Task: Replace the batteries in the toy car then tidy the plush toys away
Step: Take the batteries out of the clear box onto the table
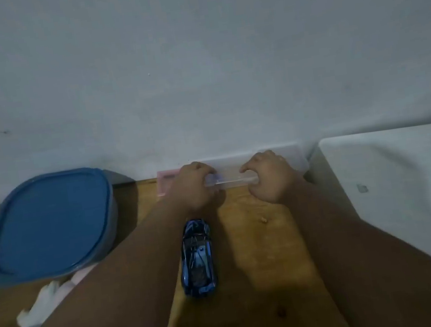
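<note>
Reaching forward across the wooden table (249,244), both bare arms stretch out to a clear plastic case (228,179) that lies along the foot of the pale wall (196,69). The left hand (194,186) has its fingers curled down over the case's left end, knuckles up, thumb tucked underneath where I can't see it. The right hand (268,179) mirrors it at the other end, fingers hooked over the top and the thumb bent in toward the front edge. So each hand grips one end of the case. What is inside it is too blurred to tell.

The toy car (197,259), glossy blue, sits on the table between the two forearms, just beside the left one, lying lengthwise toward the wall. Neither hand touches it.

A pink piece (166,182) shows just left of the left hand, against the wall. Further left stands a round tub with a blue lid (49,223). The plush toys (42,300), white and pale pink, lie in a heap in front of the tub, partly hidden by the left forearm. A white surface (403,179) fills the right side.
</note>
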